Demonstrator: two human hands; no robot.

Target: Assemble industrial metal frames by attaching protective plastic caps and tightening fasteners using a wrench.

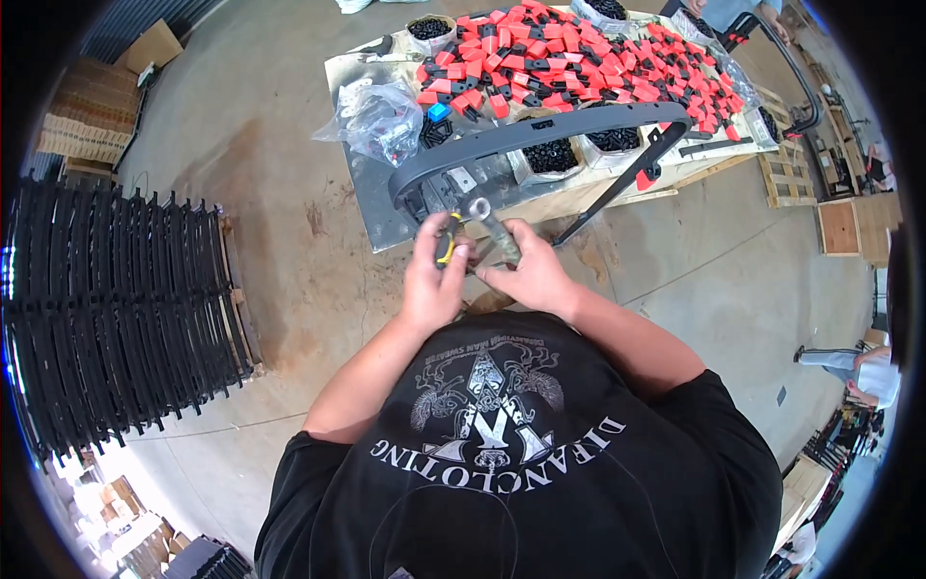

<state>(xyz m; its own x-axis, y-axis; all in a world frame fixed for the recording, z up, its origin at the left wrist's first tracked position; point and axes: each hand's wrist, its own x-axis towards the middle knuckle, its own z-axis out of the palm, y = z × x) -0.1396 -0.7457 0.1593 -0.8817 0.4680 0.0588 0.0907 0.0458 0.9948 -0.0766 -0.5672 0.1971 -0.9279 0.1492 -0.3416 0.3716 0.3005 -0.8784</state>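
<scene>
My left hand (434, 275) is closed around a yellow-and-black handled tool (446, 243), whose working end I cannot make out. Close beside it, my right hand (531, 265) grips a grey metal tool with a round head (497, 232); the head points up toward the left hand. Just beyond both hands, a dark grey curved frame (540, 130) rests at the near edge of the worktable (371, 207). One black leg (627, 183) of it slopes down to the right. A metal bracket (461, 180) shows at its left end, near the tools.
A large heap of red-and-black plastic parts (569, 58) covers the table, among bags of small black pieces (550, 156) and a clear plastic bag (391, 121). Stacked black frames (125, 309) stand on the left. Another person's hand (776, 24) shows at the far right beside a second frame (805, 87).
</scene>
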